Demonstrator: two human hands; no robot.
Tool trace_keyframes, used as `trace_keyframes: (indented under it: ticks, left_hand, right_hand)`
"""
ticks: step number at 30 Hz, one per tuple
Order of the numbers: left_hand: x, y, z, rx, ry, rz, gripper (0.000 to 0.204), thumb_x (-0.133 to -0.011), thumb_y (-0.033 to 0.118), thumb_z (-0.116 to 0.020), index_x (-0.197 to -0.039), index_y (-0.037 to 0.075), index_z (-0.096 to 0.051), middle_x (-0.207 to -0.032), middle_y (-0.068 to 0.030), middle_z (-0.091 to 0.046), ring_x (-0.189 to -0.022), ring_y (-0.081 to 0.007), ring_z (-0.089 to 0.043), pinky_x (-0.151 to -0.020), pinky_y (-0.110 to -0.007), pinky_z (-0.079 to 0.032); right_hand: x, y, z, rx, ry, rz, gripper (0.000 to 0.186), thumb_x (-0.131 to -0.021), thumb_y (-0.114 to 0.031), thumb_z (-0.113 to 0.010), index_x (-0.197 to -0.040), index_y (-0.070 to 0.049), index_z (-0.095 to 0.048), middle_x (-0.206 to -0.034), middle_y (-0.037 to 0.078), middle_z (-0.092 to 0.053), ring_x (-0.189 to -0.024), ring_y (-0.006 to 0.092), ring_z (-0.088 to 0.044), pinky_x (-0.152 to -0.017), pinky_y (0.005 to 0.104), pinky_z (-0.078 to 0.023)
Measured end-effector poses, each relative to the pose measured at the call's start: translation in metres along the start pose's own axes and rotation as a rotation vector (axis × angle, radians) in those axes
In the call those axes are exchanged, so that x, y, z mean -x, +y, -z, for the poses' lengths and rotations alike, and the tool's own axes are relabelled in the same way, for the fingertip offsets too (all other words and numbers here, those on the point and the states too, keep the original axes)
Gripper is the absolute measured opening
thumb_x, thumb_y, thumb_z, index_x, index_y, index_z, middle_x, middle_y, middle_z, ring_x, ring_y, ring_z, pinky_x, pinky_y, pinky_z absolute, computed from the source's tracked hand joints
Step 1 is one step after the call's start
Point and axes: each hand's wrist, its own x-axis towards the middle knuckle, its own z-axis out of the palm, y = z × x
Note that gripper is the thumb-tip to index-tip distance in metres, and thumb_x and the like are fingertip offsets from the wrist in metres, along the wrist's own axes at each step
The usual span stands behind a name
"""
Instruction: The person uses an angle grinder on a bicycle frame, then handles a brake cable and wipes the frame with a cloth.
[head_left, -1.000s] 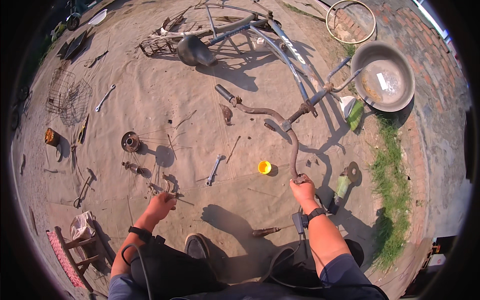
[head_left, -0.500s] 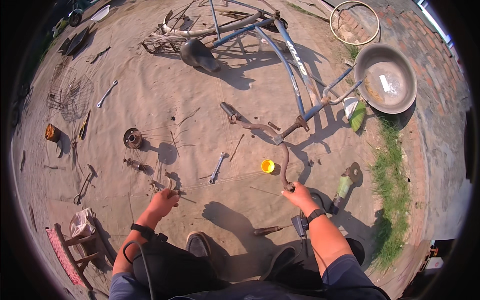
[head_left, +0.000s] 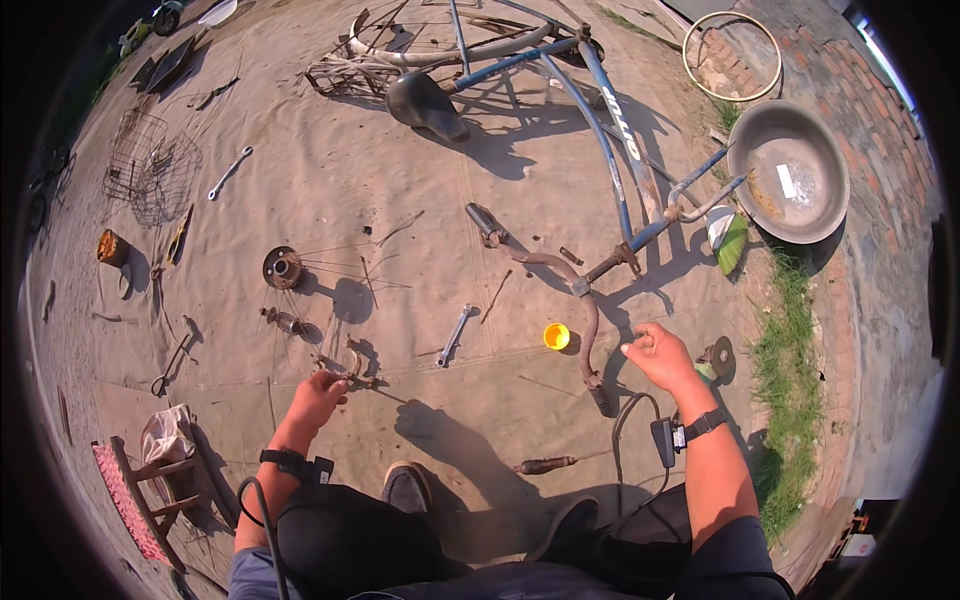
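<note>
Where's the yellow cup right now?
In the head view, the yellow cup sits on the ground right of centre, between the nearer wrench and the handlebar, closest to the handlebar.

Sunlit outdoor yard (head_left: 880, 270), and it's a bike workshop: bicycle frame (head_left: 617, 120) down on the ground (head_left: 410, 165), wrench (head_left: 230, 173) to its left, grass (head_left: 785, 370) to its right!

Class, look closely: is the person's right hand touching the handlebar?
Apart: the head view shows a strip of ground between the right hand's fingertips and the handlebar.
</note>
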Motion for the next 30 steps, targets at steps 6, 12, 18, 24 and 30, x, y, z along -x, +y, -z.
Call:
trace_keyframes:
  ticks: [6, 12, 18, 24, 30]
  left_hand:
    - [-0.003, -0.018, 0.010, 0.037, 0.074, 0.028, 0.026, -0.100, 0.015, -0.066, -0.119, -0.003, -0.064, -0.095, -0.0065, -0.072, -0.082, -0.0146, -0.071, -0.068, -0.029, -0.052]
    - [-0.012, -0.025, 0.001, -0.058, 0.035, -0.008, 0.034, -0.095, 0.016, -0.070, -0.122, -0.003, -0.064, -0.090, -0.0097, -0.073, -0.081, -0.0163, -0.071, -0.072, -0.031, -0.054]
    - [-0.014, -0.024, -0.001, -0.041, 0.030, -0.012, 0.030, -0.096, 0.014, -0.069, -0.119, -0.003, -0.064, -0.090, -0.0096, -0.073, -0.078, -0.0160, -0.071, -0.071, -0.031, -0.055]
    - [-0.012, -0.015, -0.006, -0.032, 0.053, 0.010, 0.027, -0.096, 0.012, -0.069, -0.118, -0.003, -0.064, -0.090, -0.0091, -0.072, -0.078, -0.0160, -0.071, -0.071, -0.031, -0.056]
    - [-0.023, -0.031, -0.009, 0.028, 0.053, -0.013, 0.024, -0.097, 0.012, -0.068, -0.113, -0.004, -0.066, -0.091, -0.0083, -0.072, -0.078, -0.0153, -0.070, -0.072, -0.030, -0.056]
  right_hand:
    - [0.031, -0.054, 0.040, -0.058, 0.022, 0.031, 0.056, -0.090, -0.029, -0.079, -0.135, -0.001, -0.060, -0.112, 0.018, -0.074, -0.095, 0.0242, -0.075, -0.083, 0.0358, -0.058]
    - [0.059, -0.067, 0.049, -0.123, -0.010, 0.064, 0.053, -0.092, -0.022, -0.079, -0.135, 0.001, -0.059, -0.109, 0.013, -0.072, -0.096, 0.0181, -0.073, -0.082, 0.0318, -0.057]
    - [0.062, -0.064, 0.025, -0.255, -0.081, 0.082, 0.051, -0.092, -0.024, -0.079, -0.133, 0.000, -0.061, -0.109, 0.014, -0.073, -0.095, 0.0196, -0.073, -0.083, 0.0328, -0.058]
    - [0.060, -0.069, 0.015, -0.201, -0.137, 0.091, 0.051, -0.090, -0.026, -0.080, -0.131, 0.000, -0.062, -0.111, 0.016, -0.075, -0.097, 0.0232, -0.075, -0.082, 0.0350, -0.059]
    - [0.058, -0.067, 0.010, -0.189, -0.161, 0.109, 0.049, -0.089, -0.024, -0.081, -0.129, -0.001, -0.063, -0.107, 0.016, -0.075, -0.094, 0.0248, -0.075, -0.081, 0.0355, -0.060]
